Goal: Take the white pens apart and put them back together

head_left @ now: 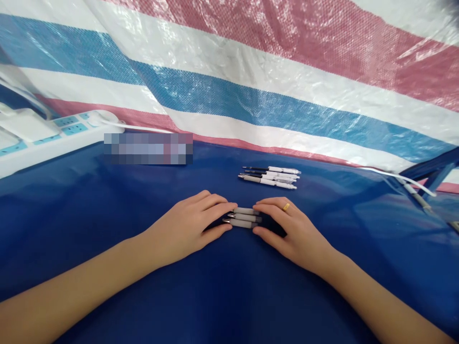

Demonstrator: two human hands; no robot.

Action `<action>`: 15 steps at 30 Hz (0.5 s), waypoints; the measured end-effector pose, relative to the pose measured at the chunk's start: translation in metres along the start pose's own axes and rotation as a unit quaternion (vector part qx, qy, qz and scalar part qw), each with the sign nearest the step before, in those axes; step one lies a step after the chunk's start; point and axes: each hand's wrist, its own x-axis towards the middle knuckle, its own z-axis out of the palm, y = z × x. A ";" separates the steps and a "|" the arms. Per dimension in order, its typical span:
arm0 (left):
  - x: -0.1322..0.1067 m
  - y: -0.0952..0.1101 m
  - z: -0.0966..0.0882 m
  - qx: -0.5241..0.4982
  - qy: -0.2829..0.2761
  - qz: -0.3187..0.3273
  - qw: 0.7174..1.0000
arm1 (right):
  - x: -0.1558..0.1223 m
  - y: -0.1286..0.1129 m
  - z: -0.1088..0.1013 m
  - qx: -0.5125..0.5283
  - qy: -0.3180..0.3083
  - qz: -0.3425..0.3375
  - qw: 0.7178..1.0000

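Three grey-barrelled metal-tipped pens (242,217) lie side by side between the bare left hand (182,229) and bare right hand (292,236), both touching them; can't tell whether clenched or just resting.

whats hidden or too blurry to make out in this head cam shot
Head view:
- The grey-gripped pens: partly hidden by the fingers of the left hand and right hand.
- The pixelated patch: blurred, so what lies there cannot be told.
- The power strip: cut off by the left edge.
- The farther pens: too small for any printing to be read.
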 end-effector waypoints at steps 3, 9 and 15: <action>-0.001 0.000 -0.001 0.000 0.003 -0.007 1.000 | -0.001 0.011 -0.003 -0.080 0.073 0.041 0.993; -0.002 0.000 -0.003 0.002 0.007 -0.008 1.000 | 0.000 0.035 -0.005 -0.210 0.081 0.086 0.971; -0.002 0.000 -0.003 -0.001 0.009 -0.015 1.000 | 0.000 0.037 -0.004 -0.227 0.085 0.080 0.967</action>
